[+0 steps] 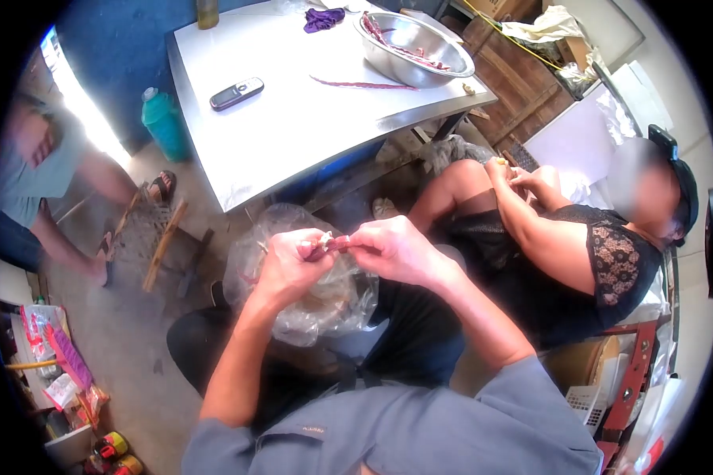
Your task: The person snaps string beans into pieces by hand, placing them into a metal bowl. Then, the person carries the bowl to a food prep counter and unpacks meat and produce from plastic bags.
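Observation:
Both my hands are close together above my lap, with a dark red strip (341, 244) between them. My left hand (293, 265) is closed on the strip's left end, where something small and whitish shows. The fingers of my right hand (400, 249) pinch its right end. Under them a clear plastic bag (313, 305) lies spread over my lap; its contents are unclear. Beyond, on the white table (293, 119), a metal bowl (408, 67) holds several similar red strips, and one long red strip (364, 83) lies beside the bowl.
A phone (237, 93) and purple cloth (323, 20) lie on the table. A green bottle (163, 123) stands at its left. One person sits close on my right, hands (523, 178) together; another person's legs (71, 190) are at the left, near a wooden stool (165, 245).

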`<control>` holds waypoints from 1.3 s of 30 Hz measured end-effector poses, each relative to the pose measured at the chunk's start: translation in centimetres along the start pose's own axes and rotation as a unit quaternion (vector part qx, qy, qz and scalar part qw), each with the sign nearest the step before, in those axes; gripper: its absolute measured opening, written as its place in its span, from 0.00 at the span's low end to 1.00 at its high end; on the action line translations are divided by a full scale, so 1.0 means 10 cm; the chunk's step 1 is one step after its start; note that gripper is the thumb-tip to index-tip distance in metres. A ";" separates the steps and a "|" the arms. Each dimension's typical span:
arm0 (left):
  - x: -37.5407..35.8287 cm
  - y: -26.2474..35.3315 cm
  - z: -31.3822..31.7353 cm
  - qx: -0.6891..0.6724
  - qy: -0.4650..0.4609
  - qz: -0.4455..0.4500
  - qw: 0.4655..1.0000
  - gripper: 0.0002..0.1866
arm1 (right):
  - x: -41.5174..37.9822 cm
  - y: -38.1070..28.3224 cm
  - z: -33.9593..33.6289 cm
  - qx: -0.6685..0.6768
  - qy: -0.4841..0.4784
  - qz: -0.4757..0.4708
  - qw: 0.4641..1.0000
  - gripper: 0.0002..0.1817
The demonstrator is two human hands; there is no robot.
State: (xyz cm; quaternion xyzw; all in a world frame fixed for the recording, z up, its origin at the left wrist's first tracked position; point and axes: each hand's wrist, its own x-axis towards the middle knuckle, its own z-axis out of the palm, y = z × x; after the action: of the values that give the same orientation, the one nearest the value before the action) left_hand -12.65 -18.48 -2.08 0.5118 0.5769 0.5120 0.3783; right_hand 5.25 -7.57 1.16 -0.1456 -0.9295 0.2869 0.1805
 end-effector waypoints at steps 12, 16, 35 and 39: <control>0.00 -0.14 0.09 0.034 -0.024 0.014 0.999 0.05 | -0.02 0.04 0.12 -0.009 0.031 0.002 0.999 0.06; 0.00 -0.11 0.11 0.041 0.016 0.056 0.997 0.05 | -0.03 0.14 0.36 0.168 0.130 0.136 0.968 0.05; 0.07 -0.05 -0.13 -0.387 0.068 -0.054 0.918 0.08 | -0.09 0.41 0.78 0.108 0.034 0.139 0.984 0.07; 0.06 0.02 -0.15 -0.398 0.079 -0.062 0.912 0.07 | -0.02 0.48 0.71 0.037 0.059 0.100 0.993 0.07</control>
State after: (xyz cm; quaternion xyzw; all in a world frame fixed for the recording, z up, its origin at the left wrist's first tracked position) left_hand -14.16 -18.23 -1.58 0.2400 0.3836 0.7134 0.5351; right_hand 3.26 -7.28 -7.13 -0.2478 -0.8869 0.3285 0.2102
